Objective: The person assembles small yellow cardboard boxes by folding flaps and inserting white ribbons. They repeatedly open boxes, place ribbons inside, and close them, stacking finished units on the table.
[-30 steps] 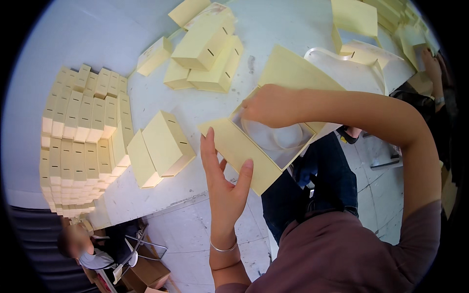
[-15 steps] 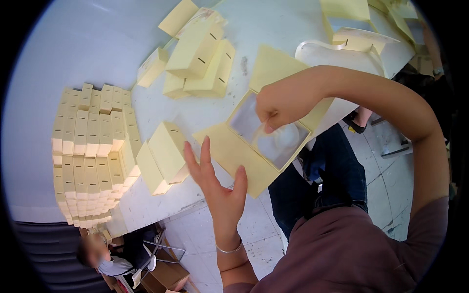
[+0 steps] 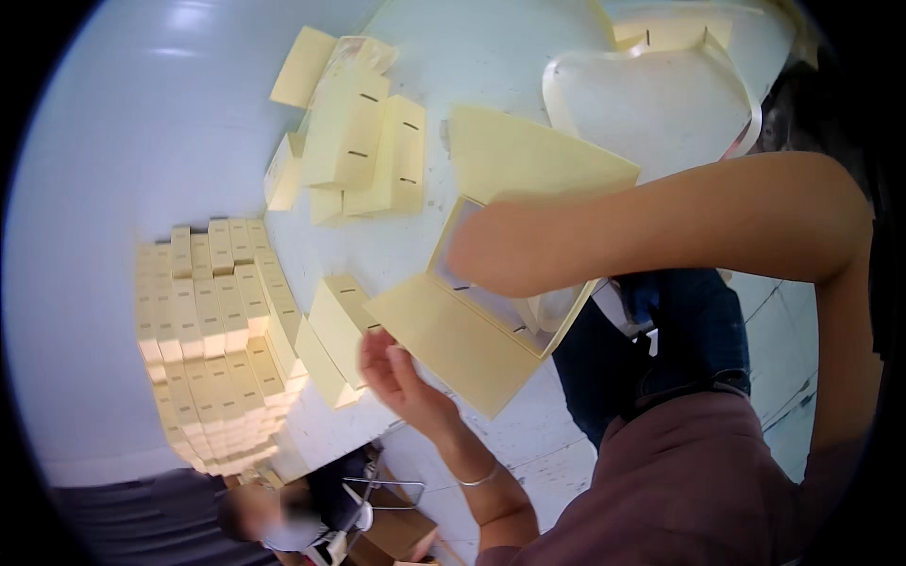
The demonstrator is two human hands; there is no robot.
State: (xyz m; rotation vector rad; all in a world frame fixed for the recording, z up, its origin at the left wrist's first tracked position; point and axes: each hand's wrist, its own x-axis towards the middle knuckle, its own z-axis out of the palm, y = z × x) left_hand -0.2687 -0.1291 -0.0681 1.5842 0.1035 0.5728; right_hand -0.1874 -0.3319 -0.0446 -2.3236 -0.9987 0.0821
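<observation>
An opened cream cardboard box (image 3: 472, 351) lies in front of me, its flaps spread to both sides and a pale lining inside. My right hand (image 3: 505, 247) reaches down into it; motion smears the hand and its fingers are hidden. A whitish translucent band (image 3: 545, 313) curves inside the box beside that hand. My left hand (image 3: 401, 379) hovers at the outer edge of the left flap, fingers loosely bent with the thumb apart. I see nothing held in it.
A pair of closed cream boxes (image 3: 338, 325) stands left of the open one. Farther back is a pile of boxes (image 3: 347, 141). Many boxes are stacked at the far left (image 3: 212, 330). A white ribbon loop (image 3: 559, 94) lies at the back right. Another person (image 3: 274, 514) is at lower left.
My right hand has moved left and lower over the box. My left hand has dropped slightly, its fingers now bent rather than spread upward. The whole view has shifted.
</observation>
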